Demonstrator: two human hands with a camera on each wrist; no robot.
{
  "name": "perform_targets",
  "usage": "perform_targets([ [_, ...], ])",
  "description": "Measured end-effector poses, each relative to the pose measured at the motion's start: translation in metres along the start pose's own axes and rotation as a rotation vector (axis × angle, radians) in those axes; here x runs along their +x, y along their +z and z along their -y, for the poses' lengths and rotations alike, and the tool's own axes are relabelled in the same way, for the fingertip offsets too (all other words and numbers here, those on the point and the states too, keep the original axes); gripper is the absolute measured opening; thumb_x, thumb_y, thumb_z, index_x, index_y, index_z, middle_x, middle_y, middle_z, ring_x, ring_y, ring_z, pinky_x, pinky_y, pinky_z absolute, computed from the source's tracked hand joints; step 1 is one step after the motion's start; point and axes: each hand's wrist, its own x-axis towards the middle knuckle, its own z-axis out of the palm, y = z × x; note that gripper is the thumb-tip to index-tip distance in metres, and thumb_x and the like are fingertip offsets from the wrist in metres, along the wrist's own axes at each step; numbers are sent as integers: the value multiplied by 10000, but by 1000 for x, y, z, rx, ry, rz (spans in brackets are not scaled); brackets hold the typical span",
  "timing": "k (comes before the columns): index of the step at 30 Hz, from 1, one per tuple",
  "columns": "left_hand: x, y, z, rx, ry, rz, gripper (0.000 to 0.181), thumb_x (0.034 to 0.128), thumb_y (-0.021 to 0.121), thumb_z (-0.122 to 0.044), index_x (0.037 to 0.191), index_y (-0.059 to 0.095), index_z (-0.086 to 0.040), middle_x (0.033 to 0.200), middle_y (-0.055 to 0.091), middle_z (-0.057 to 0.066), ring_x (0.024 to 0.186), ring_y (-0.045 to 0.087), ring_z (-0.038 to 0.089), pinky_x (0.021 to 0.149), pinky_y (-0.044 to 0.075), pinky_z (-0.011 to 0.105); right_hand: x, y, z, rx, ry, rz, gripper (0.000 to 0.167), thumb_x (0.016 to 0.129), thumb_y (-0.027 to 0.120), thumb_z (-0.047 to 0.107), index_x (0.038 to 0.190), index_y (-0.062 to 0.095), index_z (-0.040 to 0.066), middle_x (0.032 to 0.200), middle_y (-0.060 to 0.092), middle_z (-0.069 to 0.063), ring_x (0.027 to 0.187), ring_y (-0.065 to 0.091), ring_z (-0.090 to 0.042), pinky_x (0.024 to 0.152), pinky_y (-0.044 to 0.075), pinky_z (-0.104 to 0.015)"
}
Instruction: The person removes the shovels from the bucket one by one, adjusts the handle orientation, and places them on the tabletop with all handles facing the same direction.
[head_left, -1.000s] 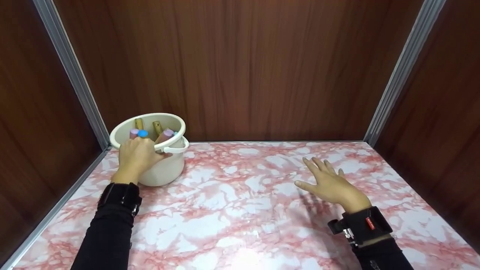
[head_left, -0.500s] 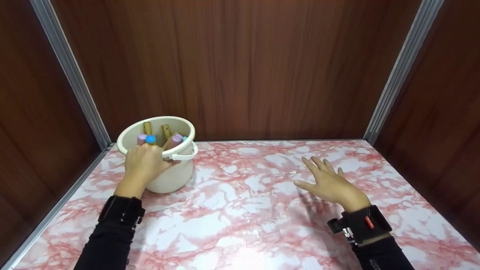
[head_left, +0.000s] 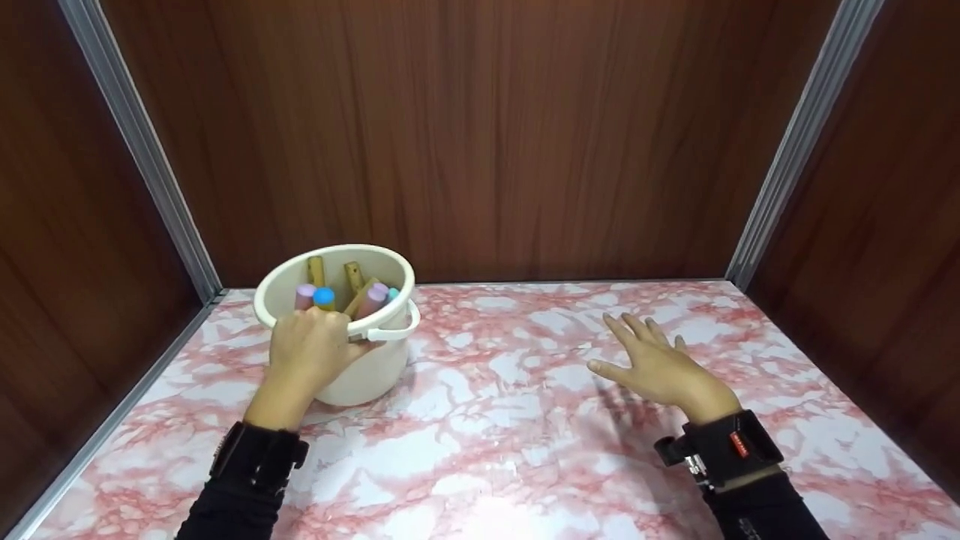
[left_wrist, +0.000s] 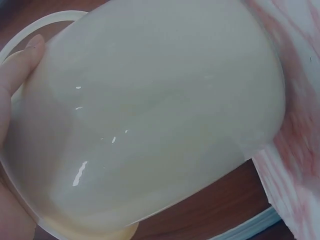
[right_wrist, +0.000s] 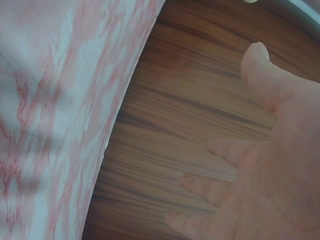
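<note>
My left hand (head_left: 307,349) grips the near rim of a cream plastic bucket (head_left: 367,379), fingers over the edge and thumb outside. Whether the bucket's base touches the table cannot be told. Inside it stand several stick-like pieces: a blue-topped one (head_left: 324,296), purple-topped ones (head_left: 304,295) and yellowish ones (head_left: 354,276); their lower ends are hidden. The bucket's pale wall (left_wrist: 160,110) fills most of the left wrist view, with my left thumb (left_wrist: 25,62) against it. On the right, my right hand (head_left: 660,367) hovers over the table, fingers spread, holding nothing; its palm (right_wrist: 285,170) shows in the right wrist view.
The table (head_left: 480,420) has a red-and-white marbled top. Brown wood-grain panels (head_left: 495,142) enclose it at the back and both sides, with grey metal posts (head_left: 795,142) in the corners. The bucket's white handle (head_left: 397,330) hangs down on its right side.
My left hand has brought the bucket rightward and closer to me, away from the back left corner. The right hand has stayed almost still.
</note>
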Motion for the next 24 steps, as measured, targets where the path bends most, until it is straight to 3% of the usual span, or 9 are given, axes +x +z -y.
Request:
perform_targets([
  [6,-9,-8,-18,-9,43,-48,619,774,920,-509,551,576,-46,470,467,77,420,525,323,389,448,480,0,1,0,10,-9,11,961,1018,498,717,1706,185,123,1739,101,-287,1570,16,-597,1134,16,-847],
  [12,-10,-14,-40,2,50,-48,611,762,933,-510,541,545,-93,493,485,66,437,530,308,394,422,445,-1,-1,0,5,-1,7,958,1014,491,727,1709,180,145,1737,101,-289,1567,24,-601,1134,12,-845],
  [24,-15,-27,-65,-10,90,-47,570,783,929,-477,550,568,-102,501,498,60,455,544,298,411,431,435,0,-1,1,-3,3,19,944,1024,492,709,1711,169,149,1736,102,-290,1572,15,-590,1135,8,-843],
])
